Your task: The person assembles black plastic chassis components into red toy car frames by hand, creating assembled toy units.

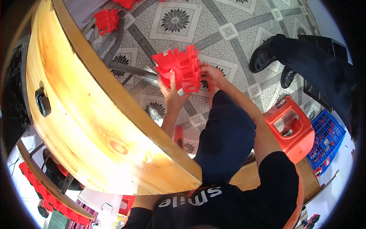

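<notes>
A stack of red plastic pieces with cut-outs and notched edges (183,66) is held between my two hands, above the patterned floor and beyond the table's edge. My left hand (172,94) grips its near left side, with the thumb and fingers against the plastic. At the right side of the stack my right hand (212,75) is closed on its edge. Some of the fingertips of both hands are hidden by the pieces.
A wooden table (87,114) with a small black object (42,102) fills the left. More red pieces (106,21) lie beyond, near grey metal legs (133,70). At right are a red plastic stool (293,129), a blue crate (328,137) and another person's black shoes (263,55).
</notes>
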Demonstrator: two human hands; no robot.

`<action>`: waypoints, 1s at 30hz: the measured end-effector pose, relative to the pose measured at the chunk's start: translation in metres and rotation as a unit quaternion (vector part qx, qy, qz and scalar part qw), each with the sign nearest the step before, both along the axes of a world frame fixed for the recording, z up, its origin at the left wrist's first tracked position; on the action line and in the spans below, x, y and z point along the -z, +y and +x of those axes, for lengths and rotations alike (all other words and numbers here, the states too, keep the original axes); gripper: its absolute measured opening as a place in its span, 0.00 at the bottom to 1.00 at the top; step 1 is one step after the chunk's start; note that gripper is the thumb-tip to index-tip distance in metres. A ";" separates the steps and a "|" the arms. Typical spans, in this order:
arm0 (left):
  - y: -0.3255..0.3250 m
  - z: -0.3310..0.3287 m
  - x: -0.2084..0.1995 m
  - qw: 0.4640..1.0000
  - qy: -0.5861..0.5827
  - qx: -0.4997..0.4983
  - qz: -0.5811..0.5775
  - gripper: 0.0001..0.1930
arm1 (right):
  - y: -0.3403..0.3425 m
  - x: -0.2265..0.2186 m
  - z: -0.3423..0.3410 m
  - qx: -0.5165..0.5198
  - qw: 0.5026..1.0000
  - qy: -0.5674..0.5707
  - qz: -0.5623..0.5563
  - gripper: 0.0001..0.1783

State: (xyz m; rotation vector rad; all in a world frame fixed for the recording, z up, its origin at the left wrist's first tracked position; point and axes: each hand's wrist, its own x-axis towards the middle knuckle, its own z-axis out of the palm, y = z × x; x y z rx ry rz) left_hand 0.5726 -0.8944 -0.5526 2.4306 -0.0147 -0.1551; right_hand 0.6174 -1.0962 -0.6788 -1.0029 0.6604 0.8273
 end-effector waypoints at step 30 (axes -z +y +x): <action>0.127 -0.090 -0.460 0.839 -0.220 -0.188 -0.462 0.36 | 0.088 -0.622 -0.019 -0.114 0.835 -0.539 -0.005 0.29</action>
